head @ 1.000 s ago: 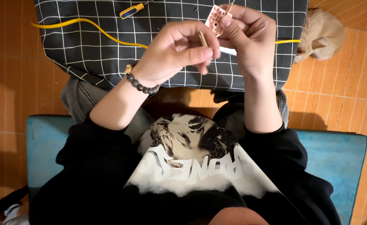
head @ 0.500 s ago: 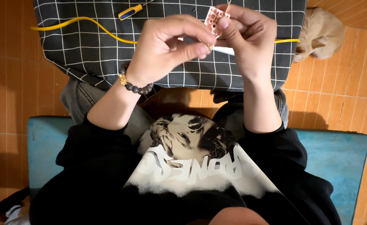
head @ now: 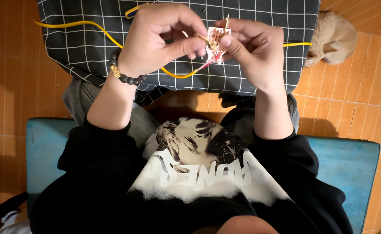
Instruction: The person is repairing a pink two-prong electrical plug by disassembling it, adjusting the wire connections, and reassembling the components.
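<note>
Small perforated board (head: 217,42) pinched upright between right hand (head: 253,54) and left hand (head: 158,37) fingertips (left equally near), above checked cloth's (head: 82,47) near edge.

The person wears a black sweatshirt (head: 190,190) with both sleeves pushed up toward the elbows, so the forearms are bare. Its front carries a large pale print, a beige portrait-like picture with white block lettering beneath it, fading into a speckled white edge toward 6 o'clock. A bracelet (head: 123,73) of dark round beads with one gold-coloured bead circles the left wrist. Grey trousers (head: 75,97) show at the knees, toward 12 o'clock from the sweatshirt.
</note>
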